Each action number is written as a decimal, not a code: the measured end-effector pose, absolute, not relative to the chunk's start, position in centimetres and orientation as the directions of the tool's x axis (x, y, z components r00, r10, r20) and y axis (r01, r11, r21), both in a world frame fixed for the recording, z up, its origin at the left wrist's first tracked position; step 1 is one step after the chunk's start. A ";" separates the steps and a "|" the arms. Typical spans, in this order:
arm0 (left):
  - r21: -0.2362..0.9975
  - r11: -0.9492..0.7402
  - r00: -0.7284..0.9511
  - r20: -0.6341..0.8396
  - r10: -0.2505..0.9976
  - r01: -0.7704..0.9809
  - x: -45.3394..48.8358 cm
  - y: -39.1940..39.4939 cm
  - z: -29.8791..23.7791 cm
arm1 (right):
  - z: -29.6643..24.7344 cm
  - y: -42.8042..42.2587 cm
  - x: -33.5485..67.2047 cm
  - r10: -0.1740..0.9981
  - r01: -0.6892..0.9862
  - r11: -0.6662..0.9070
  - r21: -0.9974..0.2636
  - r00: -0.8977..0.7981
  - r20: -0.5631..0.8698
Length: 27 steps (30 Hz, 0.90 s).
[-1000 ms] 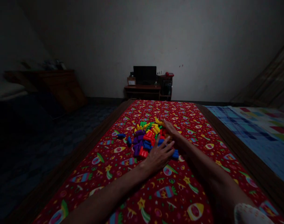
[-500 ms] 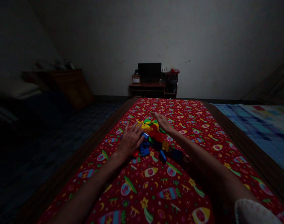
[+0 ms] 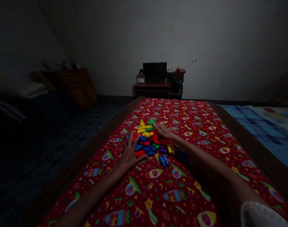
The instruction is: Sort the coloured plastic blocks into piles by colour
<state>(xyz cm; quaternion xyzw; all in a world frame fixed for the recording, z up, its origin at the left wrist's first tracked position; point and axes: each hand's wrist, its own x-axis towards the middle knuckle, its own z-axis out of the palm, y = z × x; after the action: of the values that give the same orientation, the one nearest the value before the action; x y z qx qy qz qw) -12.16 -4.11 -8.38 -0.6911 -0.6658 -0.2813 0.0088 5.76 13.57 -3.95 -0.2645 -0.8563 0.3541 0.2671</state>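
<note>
A heap of small plastic building blocks (image 3: 149,140) in yellow, red, blue, green and purple lies on a red patterned cloth (image 3: 186,176) covering a long table. My left hand (image 3: 131,153) lies flat with fingers spread against the heap's left near side. On the far right of the heap my right hand (image 3: 163,131) rests flat, fingers stretched out over the blocks. A blue block (image 3: 163,160) lies apart, just in front of the heap. Neither hand grips anything.
The table's wooden edge (image 3: 101,135) runs along the left, with dark floor beyond. A bed with a blue checked cover (image 3: 264,129) stands to the right. A low desk with a dark monitor (image 3: 155,71) stands against the far wall.
My left hand moved from the heap's near right side round to its left and pulled back toward me. The heap has been pushed closer together; one blue block now lies loose in front.
</note>
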 end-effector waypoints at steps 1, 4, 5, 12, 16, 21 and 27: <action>0.393 -0.129 -0.052 0.419 0.907 0.911 -12.5 -3.5 -8.1 | -3.4 12.9 6.4 0.632 0.241 0.590 -0.771 -0.732 0.255; 0.477 -0.137 -0.110 0.454 0.884 0.868 -13.8 -1.6 -7.3 | -2.1 11.5 10.0 0.646 0.197 0.517 -0.833 -0.728 0.229; 0.500 -0.130 -0.140 0.466 0.874 0.856 -14.2 -1.0 -7.1 | -2.0 11.1 11.7 0.657 0.212 0.519 -0.828 -0.718 0.229; 0.584 -0.109 -0.230 0.475 0.849 0.805 -15.6 3.5 -6.8 | -6.1 6.7 20.2 0.597 0.417 0.695 -0.586 -0.789 0.145; 0.644 -0.124 -0.221 0.428 0.876 0.755 -15.3 5.8 -6.3 | -8.1 3.8 17.3 0.613 0.442 0.741 -0.506 -0.752 0.241; 0.671 -0.201 -0.066 0.350 0.935 0.714 -14.2 8.1 -4.4 | -8.0 2.4 9.5 0.547 0.353 0.801 -0.483 -0.759 0.352; 0.643 -0.274 0.104 0.289 0.952 0.715 -16.1 6.6 -2.2 | -4.8 4.0 6.2 0.385 0.145 0.872 -0.468 -0.793 0.472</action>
<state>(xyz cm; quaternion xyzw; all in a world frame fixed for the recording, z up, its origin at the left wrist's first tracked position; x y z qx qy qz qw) -16.07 6.61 -2.19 -0.7223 -0.5770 -0.3392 -0.1740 6.19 4.03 -4.78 -0.1436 -0.9235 0.2087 0.2882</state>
